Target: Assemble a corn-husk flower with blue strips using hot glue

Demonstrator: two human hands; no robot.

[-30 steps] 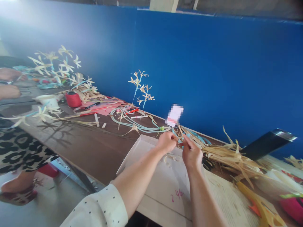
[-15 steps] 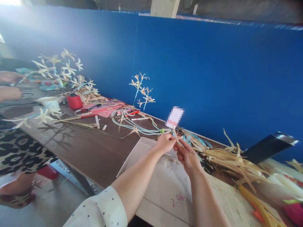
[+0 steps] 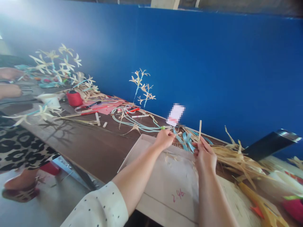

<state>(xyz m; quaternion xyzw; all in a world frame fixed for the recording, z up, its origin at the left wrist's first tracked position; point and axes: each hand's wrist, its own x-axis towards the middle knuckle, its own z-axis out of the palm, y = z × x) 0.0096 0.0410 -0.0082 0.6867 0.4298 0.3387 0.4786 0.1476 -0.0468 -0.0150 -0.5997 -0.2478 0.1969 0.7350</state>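
My right hand [image 3: 206, 157] is closed around a thin pale stick [image 3: 200, 130], which stands nearly upright out of the fingers. To its left, my left hand [image 3: 165, 138] is pinched shut above the far edge of a shallow cardboard lid [image 3: 163, 176]. A small pale end seems to show at its fingertips, too small to name. Light blue ribbon strips [image 3: 187, 140] lie between the two hands. Dried husk strips [image 3: 234, 157] are heaped to the right of my right hand.
A dark bottle [image 3: 270, 146] and a yellow glue gun [image 3: 262, 208] lie on the right. Husk flowers [image 3: 142, 86] stand by the blue wall [image 3: 213, 63]. Pale blue cord [image 3: 139, 126] and a red thread spool [image 3: 74, 99] are farther left. A co-worker's hands [image 3: 10, 83] show at the far left.
My hands were together and have come apart. The right hand has moved right with the stick upright in it; the left has shifted only slightly.
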